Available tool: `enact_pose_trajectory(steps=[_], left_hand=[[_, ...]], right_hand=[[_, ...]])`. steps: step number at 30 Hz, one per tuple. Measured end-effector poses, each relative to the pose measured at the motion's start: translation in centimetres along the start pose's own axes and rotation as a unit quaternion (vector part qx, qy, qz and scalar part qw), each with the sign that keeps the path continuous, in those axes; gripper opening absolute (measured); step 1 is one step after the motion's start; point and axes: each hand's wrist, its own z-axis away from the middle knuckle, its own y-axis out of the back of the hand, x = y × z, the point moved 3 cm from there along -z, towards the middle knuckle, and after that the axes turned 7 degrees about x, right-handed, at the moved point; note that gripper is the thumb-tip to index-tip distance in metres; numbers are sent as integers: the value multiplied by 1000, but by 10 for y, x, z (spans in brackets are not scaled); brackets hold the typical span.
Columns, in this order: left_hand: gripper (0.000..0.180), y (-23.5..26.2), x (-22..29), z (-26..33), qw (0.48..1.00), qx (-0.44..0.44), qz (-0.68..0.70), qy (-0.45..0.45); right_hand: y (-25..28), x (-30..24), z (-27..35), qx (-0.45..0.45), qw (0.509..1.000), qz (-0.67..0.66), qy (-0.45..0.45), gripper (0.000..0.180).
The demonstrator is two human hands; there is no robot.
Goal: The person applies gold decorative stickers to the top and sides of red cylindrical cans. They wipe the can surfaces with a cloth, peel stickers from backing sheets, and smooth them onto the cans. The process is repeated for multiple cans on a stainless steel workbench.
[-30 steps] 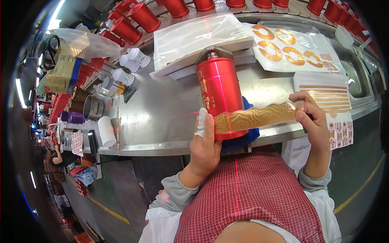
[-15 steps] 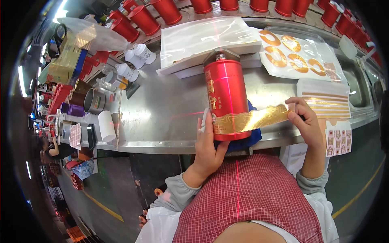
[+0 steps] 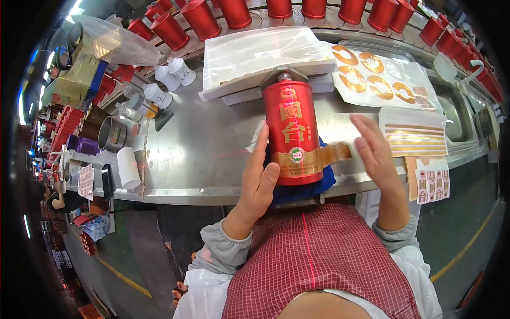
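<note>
A red bottle point(image 3: 287, 114) with gold characters sits in front of me, its neck at a dark angular plate point(image 3: 268, 78) and a blue cloth point(image 3: 329, 178) under its lower end. A gold label strip point(image 3: 305, 170) runs round its lower part; the strip's loose end point(image 3: 337, 153) sticks out to the right. My left hand point(image 3: 256, 183) is beside the bottle's left side, thumb apart and fingers stretched. A white scrap point(image 3: 256, 138) shows at its fingers; how it is held is unclear. My right hand point(image 3: 376, 154) is open near the loose end, apparently holding nothing.
Gold ring-shaped label sheets point(image 3: 390, 74) and a striped gold label sheet point(image 3: 414, 138) lie to the right, near a sink point(image 3: 457, 111). White trays point(image 3: 265, 53) stand behind the bottle. White bottles point(image 3: 180, 72) and a paper roll point(image 3: 128, 167) are left. Red bottles point(image 3: 234, 13) line the back.
The bottle has turned so its large gold characters face me. My right hand has let go of the gold strip, whose loose end is now shorter and curled. My left thumb has come away from the bottle.
</note>
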Motion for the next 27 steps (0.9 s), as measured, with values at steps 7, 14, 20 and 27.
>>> enact_pose_trajectory(steps=[7,14,20,27], left_hand=[[80,-7,-7,-4,998,4,27,52],[80,-12,-8,-4,996,25,57,71],[77,-13,-7,-6,996,25,61,66],[78,-10,-10,-4,994,13,72,76]], right_hand=[[-55,-9,0,-99,992,-72,23,88],[-63,-5,-1,-106,990,-91,-7,96],[-63,-5,-2,-104,990,-99,-1,95],[-64,-6,-2,-98,990,-97,9,94]])
